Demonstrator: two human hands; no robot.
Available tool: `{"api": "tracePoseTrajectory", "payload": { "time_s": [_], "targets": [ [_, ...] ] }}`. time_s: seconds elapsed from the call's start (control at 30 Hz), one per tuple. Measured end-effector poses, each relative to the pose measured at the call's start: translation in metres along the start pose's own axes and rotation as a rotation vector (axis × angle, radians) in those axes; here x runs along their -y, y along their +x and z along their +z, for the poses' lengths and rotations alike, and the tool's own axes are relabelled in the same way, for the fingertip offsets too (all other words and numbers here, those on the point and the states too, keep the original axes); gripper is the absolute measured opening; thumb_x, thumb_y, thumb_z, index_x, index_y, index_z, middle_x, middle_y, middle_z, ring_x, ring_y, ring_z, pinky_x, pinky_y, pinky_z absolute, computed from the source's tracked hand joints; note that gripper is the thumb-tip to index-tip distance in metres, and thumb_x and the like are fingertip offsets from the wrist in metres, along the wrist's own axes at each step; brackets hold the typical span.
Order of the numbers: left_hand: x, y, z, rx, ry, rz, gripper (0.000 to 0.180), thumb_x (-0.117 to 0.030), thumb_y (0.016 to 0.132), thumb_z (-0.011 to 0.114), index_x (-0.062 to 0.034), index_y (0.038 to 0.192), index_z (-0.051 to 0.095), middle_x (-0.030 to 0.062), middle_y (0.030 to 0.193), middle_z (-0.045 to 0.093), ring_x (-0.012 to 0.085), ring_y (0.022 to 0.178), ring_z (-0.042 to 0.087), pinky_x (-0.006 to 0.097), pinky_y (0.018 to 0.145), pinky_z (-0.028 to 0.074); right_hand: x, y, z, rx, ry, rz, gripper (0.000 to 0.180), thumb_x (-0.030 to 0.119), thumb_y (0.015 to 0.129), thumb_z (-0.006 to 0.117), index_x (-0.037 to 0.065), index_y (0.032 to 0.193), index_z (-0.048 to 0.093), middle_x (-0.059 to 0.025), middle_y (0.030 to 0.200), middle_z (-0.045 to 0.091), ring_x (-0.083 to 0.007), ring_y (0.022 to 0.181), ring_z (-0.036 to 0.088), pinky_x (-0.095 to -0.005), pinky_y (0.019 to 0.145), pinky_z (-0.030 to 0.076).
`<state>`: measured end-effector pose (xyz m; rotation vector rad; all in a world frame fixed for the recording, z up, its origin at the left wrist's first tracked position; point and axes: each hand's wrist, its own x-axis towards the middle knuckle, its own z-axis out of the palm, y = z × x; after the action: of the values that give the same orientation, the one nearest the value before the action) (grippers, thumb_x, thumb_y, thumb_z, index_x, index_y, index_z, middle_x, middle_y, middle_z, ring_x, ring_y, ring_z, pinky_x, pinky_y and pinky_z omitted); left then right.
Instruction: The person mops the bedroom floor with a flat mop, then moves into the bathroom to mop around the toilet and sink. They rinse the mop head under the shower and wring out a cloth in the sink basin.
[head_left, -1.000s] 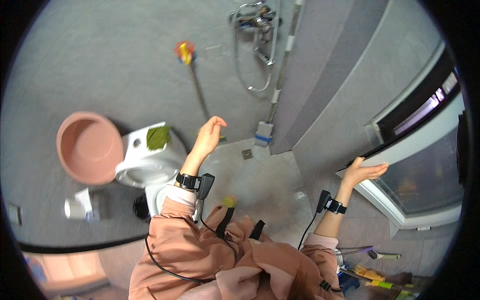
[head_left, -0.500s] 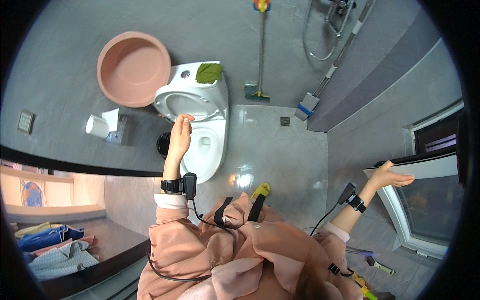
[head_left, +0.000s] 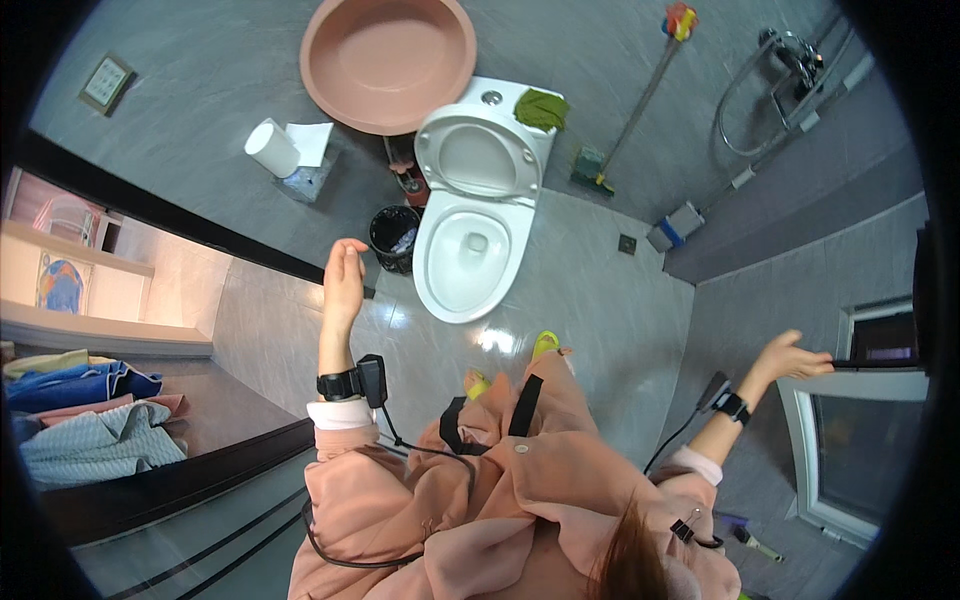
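Note:
My left hand [head_left: 343, 285] hovers over the floor left of the toilet, fingers loosely stretched and holding nothing. Its wrist carries a black strap. On the right, my right hand [head_left: 790, 358] is open, its fingertips at the dark upper edge of a white-framed glass window sash [head_left: 808, 420]. Whether they press on that edge or only brush it, I cannot tell. Ahead of me stands a white toilet [head_left: 468, 290] with its lid [head_left: 484, 160] raised. A green cloth [head_left: 541, 110] lies on the tank. Beside the toilet sits a black waste bin [head_left: 395, 238] with a liner.
A large pink basin [head_left: 390, 60] is behind the toilet. Tissue roll [head_left: 270, 148] and a holder are on the left wall. A long-handled brush [head_left: 645, 105], a flat mop [head_left: 678, 226] and a shower hose [head_left: 722, 125] stand far right. Folded clothes [head_left: 95, 430] lie at left.
The view has swung leftward, so the toilet and basin sit farther right and up. My right hand shifts from across the sash's top corner to its dark edge. My left hand stays raised.

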<state>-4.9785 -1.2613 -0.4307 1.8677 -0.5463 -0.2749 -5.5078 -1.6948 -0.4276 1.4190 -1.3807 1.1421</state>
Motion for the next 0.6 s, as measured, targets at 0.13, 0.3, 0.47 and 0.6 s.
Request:
{"api": "tracePoseTrajectory", "payload": {
  "time_s": [0.13, 0.3, 0.47, 0.6],
  "targets": [
    [0.004, 0.003, -0.005, -0.003, -0.031, -0.043, 0.023, -0.019, 0.097, 0.035, -0.0044, 0.091, 0.052, -0.0044, 0.060, 0.036, 0.0047, 0.056, 0.034, 0.022, 0.052, 0.031, 0.131, -0.049, 0.006, 0.373, 0.580, 0.024, 0.069, 0.010, 0.073, 0.059, -0.011, 0.130, 0.026, -0.0305, 0.132, 0.030, -0.0440, 0.126, 0.027, -0.0487, 0.106, 0.020],
    [0.011, 0.014, 0.008, -0.075, 0.069, -0.025, 0.022, -0.020, 0.097, 0.037, -0.0045, 0.092, 0.053, -0.0043, 0.063, 0.038, 0.0050, 0.057, 0.035, 0.022, 0.054, 0.033, 0.301, -0.097, 0.044, 0.845, 1.039, -0.114, 0.069, 0.012, 0.077, 0.060, -0.006, 0.135, 0.027, -0.0305, 0.139, 0.022, -0.0425, 0.131, 0.021, -0.0455, 0.106, 0.021],
    [0.020, 0.048, 0.025, -0.171, -0.063, -0.136, 0.012, -0.014, 0.092, 0.049, -0.0038, 0.099, 0.052, -0.0054, 0.065, 0.038, 0.0025, 0.060, 0.035, 0.018, 0.054, 0.030, 0.457, -0.132, 0.127, 1.258, 1.281, -0.147, 0.064, 0.021, 0.081, 0.059, -0.003, 0.133, 0.031, -0.0276, 0.135, 0.031, -0.0426, 0.125, 0.030, -0.0452, 0.104, 0.027],
    [0.023, 0.080, 0.043, -0.218, 0.034, -0.172, 0.016, -0.012, 0.091, 0.051, -0.0036, 0.104, 0.051, -0.0059, 0.065, 0.037, 0.0026, 0.059, 0.035, 0.018, 0.054, 0.031, 0.546, -0.147, 0.190, 1.387, 1.286, -0.252, 0.062, 0.024, 0.079, 0.060, 0.001, 0.132, 0.036, -0.0264, 0.133, 0.035, -0.0438, 0.122, 0.034, -0.0460, 0.102, 0.030]
  ]
}}
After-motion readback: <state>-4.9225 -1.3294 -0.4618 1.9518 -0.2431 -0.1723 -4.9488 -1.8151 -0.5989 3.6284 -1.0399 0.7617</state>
